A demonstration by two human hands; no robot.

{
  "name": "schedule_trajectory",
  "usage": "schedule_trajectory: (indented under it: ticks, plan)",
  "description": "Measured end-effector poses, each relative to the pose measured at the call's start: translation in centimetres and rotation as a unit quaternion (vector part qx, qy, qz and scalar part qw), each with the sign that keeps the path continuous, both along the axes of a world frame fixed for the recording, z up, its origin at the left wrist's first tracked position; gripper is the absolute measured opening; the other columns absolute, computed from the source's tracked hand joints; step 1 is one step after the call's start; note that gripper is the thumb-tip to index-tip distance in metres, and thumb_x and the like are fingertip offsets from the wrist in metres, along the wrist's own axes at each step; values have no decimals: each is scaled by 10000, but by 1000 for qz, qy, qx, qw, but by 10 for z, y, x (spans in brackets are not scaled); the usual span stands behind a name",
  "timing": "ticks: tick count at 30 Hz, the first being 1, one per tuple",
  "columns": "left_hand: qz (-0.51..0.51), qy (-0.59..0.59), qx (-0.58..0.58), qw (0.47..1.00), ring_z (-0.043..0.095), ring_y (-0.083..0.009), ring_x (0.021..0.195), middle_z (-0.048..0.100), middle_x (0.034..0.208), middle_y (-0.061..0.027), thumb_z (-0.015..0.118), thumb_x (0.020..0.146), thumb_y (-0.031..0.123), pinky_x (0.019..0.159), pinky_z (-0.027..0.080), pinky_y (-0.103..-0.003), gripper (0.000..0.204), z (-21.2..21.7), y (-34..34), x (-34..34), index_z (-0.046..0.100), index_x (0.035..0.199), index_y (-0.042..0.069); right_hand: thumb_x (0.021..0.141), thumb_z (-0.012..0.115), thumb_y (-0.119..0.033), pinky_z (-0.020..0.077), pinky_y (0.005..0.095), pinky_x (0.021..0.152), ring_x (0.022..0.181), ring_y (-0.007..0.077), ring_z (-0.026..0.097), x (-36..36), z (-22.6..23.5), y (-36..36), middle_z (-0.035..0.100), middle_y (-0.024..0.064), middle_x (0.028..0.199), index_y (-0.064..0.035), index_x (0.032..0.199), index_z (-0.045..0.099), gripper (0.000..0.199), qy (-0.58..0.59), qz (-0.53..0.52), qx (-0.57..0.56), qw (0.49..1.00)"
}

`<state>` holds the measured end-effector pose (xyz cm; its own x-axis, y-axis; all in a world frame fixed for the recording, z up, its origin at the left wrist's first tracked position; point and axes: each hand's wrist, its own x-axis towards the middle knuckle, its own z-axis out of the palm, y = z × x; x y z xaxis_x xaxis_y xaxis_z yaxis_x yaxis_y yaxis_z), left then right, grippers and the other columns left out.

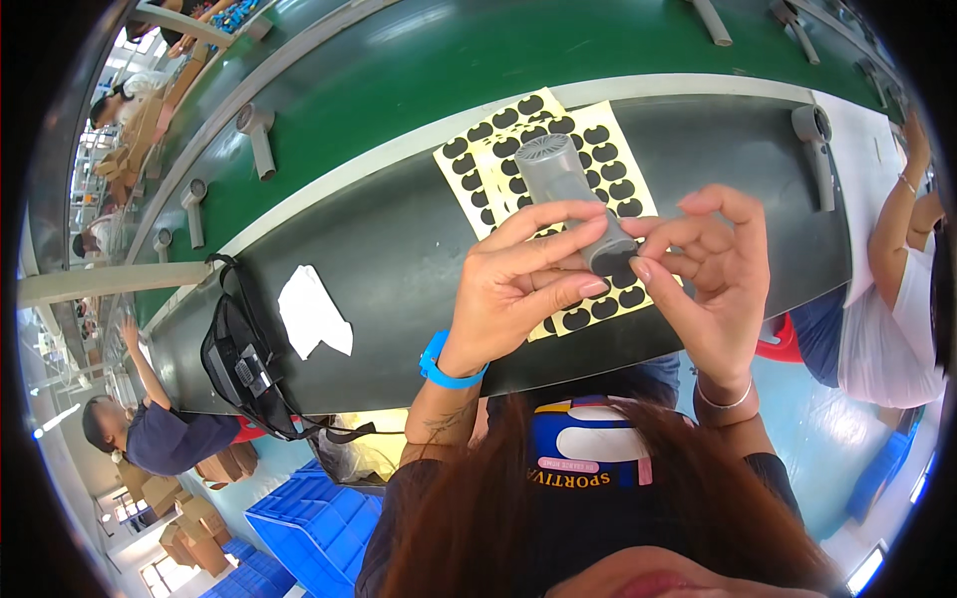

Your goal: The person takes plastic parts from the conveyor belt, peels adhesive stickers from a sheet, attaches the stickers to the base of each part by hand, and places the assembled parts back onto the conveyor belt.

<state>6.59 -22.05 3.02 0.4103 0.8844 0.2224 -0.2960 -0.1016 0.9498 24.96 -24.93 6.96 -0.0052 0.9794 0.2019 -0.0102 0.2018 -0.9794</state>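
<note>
— While the grey hair-dryer barrel (561, 189) is held above the dark bench (399, 249), how is it gripped?

— Left hand (523, 284) is wrapped closed around its lower end. Right hand (713, 264) pinches at the same end; whether it holds a sticker, I cannot tell. Sheets of black stickers (598, 149) lie beneath.
</note>
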Motion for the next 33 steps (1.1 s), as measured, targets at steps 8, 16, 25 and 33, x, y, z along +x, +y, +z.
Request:
schedule_trajectory:
  ticks: [8,16,25,33]
  plan:
    - [4,13,17,1000,645,-144,840,509,1277,-155,649,801,-110,732,567,-248,405,-1,1,0,607,1196,-26,795,600,133,524,261,810,1015,228,634,1,4,0,611,109,858,-21,1169,366,467,-16,2,-12,1000]
    - [0,29,5,1000,633,-284,1015,484,1299,-224,632,795,-124,856,577,-353,400,-1,0,-2,586,1188,-64,798,609,122,540,276,814,991,208,645,1,0,1,624,106,862,-12,1152,381,442,-17,2,-3,1000]
    - [5,19,-4,1000,638,-272,1003,494,1285,-222,638,799,-114,836,587,-350,379,0,0,0,598,1172,-62,792,607,121,544,275,804,978,199,647,1,3,0,623,98,855,-13,1143,390,434,-30,-2,-5,1000]
    - [12,14,-28,999,639,-260,1000,505,1269,-215,632,808,-111,840,589,-346,334,3,-3,1,616,1138,-67,785,619,109,570,291,784,934,184,666,-2,1,0,634,80,818,-7,1125,412,414,-40,-20,4,999]
